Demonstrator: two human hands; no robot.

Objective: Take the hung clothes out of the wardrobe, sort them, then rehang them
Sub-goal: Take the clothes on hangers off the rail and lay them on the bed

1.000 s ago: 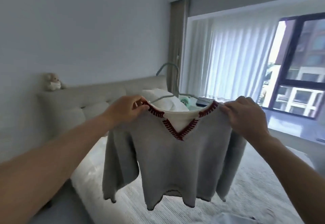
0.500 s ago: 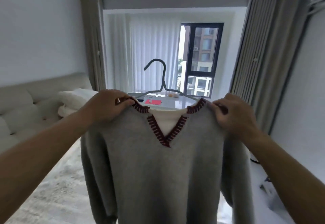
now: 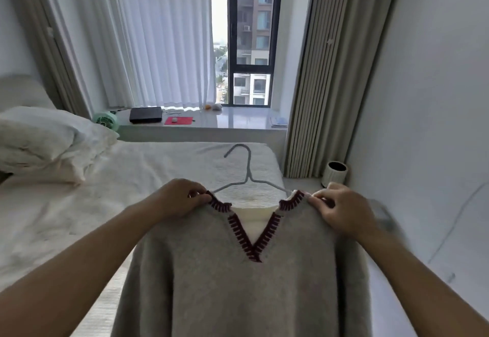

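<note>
A grey V-neck sweater (image 3: 238,291) with dark red stitching round its collar hangs on a thin grey hanger (image 3: 246,169), held up in front of me over the foot of the bed. My left hand (image 3: 182,199) pinches the sweater's left shoulder beside the collar. My right hand (image 3: 341,212) pinches the right shoulder. The hanger's hook sticks up above the neckline, and its arms are hidden inside the sweater. The wardrobe is out of view.
A white bed (image 3: 66,204) with a pillow (image 3: 50,140) fills the left. Behind it a window ledge (image 3: 238,122) carries a black laptop (image 3: 145,115), a red pad and a green fan (image 3: 105,120). Curtains (image 3: 317,85) and a small bin (image 3: 334,173) stand at right.
My view has swung right, from the headboard to the window, and tipped down. Both hands have kept their hold on the sweater's shoulders, and it now sits lower in the frame.
</note>
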